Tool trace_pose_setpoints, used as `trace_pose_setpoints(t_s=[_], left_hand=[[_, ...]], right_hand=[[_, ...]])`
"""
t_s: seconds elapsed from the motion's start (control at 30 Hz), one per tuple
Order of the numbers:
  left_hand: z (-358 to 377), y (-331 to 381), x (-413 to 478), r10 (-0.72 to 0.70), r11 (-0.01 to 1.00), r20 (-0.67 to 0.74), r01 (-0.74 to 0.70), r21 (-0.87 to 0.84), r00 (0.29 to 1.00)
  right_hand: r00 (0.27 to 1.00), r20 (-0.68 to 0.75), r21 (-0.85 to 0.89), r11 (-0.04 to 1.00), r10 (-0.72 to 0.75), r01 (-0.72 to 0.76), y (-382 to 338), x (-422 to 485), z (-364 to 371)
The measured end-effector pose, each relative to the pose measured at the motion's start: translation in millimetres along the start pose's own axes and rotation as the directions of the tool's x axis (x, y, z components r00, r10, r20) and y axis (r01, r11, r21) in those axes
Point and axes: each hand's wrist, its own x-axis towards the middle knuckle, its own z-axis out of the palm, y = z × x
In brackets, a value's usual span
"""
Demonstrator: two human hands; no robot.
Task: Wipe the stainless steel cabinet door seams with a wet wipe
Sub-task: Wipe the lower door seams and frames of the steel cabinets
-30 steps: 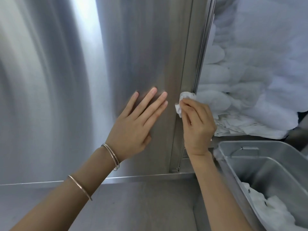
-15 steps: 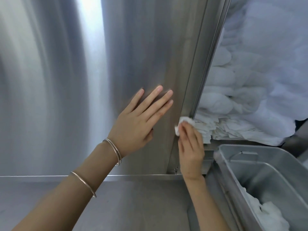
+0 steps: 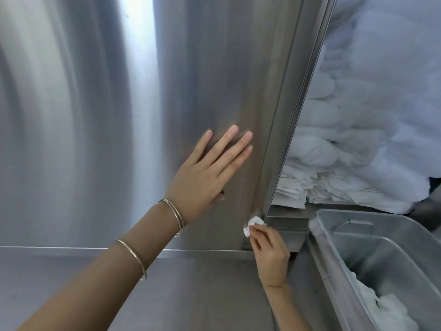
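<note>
A brushed stainless steel cabinet door [image 3: 205,75] fills the left and centre of the view. Its right edge forms a vertical seam [image 3: 284,120] that slants down to a bottom corner. My left hand [image 3: 210,173] lies flat on the door, fingers spread, just left of the seam. My right hand [image 3: 269,252] pinches a small crumpled white wet wipe [image 3: 253,224] and presses it against the seam's bottom corner, just above the horizontal ledge [image 3: 202,252].
Behind the open door, white cloths or pads [image 3: 334,168] are piled inside the cabinet. A steel tub [image 3: 372,237] with white material in its bottom stands at the lower right, close to my right forearm. A steel surface [image 3: 191,295] spreads below the door.
My right hand has slid the wipe down the seam from about mid-height to the bottom corner. My left hand stays flat on the door.
</note>
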Motion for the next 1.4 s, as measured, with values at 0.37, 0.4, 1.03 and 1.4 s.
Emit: trace_pose_setpoints(t_s=[0.37,0.4,1.03,1.4], left_hand=[[-2,4,2,-0.017,0.994,0.030,0.013,0.113,0.999],[-1,4,2,-0.026,0.992,0.029,0.022,0.128,0.999],[2,46,35,-0.028,0.999,0.072,0.025,0.048,0.997],[-23,53,81,0.105,0.988,-0.159,-0.122,-0.097,0.982]], right_hand=[[0.922,0.285,-0.078,0.965,0.263,-0.251,-59,9,-44],[0.940,0.251,-0.023,0.972,0.231,-0.233,-74,18,-62],[0.955,0.094,0.119,0.949,0.282,-0.292,-71,132,-207],[0.940,0.074,-0.023,0.943,0.334,-0.333,-57,160,-239]])
